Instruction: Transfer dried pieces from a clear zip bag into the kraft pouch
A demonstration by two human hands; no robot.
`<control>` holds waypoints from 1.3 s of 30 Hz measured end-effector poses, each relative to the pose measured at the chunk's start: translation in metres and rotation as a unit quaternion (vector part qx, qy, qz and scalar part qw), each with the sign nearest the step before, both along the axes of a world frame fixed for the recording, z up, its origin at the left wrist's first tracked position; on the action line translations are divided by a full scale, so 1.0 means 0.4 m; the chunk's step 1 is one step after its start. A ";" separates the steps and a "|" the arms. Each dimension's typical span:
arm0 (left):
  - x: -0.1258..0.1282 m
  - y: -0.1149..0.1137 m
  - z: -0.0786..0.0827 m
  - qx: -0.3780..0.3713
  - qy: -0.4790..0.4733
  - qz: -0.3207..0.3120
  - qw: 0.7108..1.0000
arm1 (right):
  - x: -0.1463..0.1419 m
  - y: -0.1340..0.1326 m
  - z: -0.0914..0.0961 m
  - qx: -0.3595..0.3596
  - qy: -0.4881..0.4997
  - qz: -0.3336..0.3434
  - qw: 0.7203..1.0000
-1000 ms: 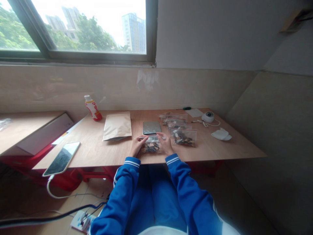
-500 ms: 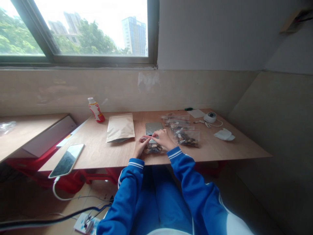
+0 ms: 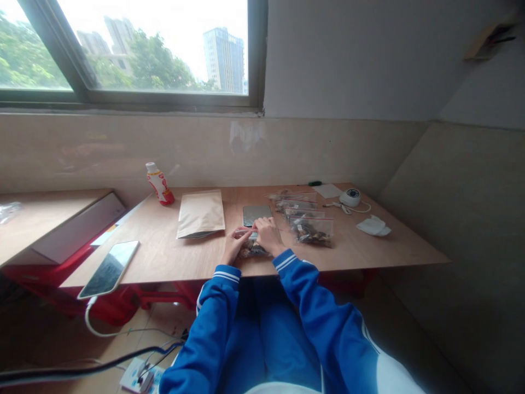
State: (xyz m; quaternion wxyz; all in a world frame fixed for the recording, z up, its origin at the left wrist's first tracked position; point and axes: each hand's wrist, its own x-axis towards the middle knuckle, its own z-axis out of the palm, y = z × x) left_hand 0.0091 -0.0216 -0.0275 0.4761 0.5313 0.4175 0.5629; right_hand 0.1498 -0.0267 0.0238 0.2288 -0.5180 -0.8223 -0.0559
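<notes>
On the plywood table (image 3: 143, 257), a kraft paper envelope (image 3: 200, 214) lies flat at ten o'clock from the table's middle, with a red-and-white plastic bottle (image 3: 158, 185) standing behind it. A dark flat slab (image 3: 257, 215) sits at twelve. A smartphone (image 3: 109, 269) rests at eight o'clock, its cable trailing down to a power strip (image 3: 137, 376) on the floor. A white dome camera (image 3: 350, 197) and crumpled white tissue (image 3: 373, 226) lie at three.

We're looking at a bare, makeshift workroom! Beyond the left hand (image 3: 235, 246) and right hand (image 3: 268, 235) sits a plywood tabletop (image 3: 164, 257) against a tiled wall (image 3: 123, 148), a power strip (image 3: 137, 376) lies on the floor below, and tower blocks fill the window (image 3: 135, 54).
</notes>
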 end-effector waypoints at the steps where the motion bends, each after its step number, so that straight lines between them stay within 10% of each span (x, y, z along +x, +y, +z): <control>1: -0.001 -0.001 0.003 -0.001 0.000 0.000 1.000 | 0.004 0.001 0.000 -0.010 0.003 0.011 1.000; 18: -0.006 -0.004 -0.001 -0.044 -0.059 -0.050 0.996 | 0.077 -0.006 0.015 -0.034 0.041 0.079 0.995; 23: -0.022 0.010 -0.010 -0.031 -0.056 -0.016 0.998 | 0.226 0.004 0.070 -0.108 0.070 0.114 0.985; 28: -0.027 0.013 -0.011 -0.029 -0.021 -0.028 0.999 | 0.425 0.028 0.102 -0.121 0.025 -0.017 0.992; 33: -0.026 0.010 -0.010 -0.028 -0.010 -0.021 0.999 | 0.452 0.008 0.030 0.061 0.027 -0.103 0.992; 39: -0.024 0.013 -0.014 -0.030 -0.003 -0.018 0.999 | 0.404 -0.013 -0.120 0.103 0.109 -0.110 0.983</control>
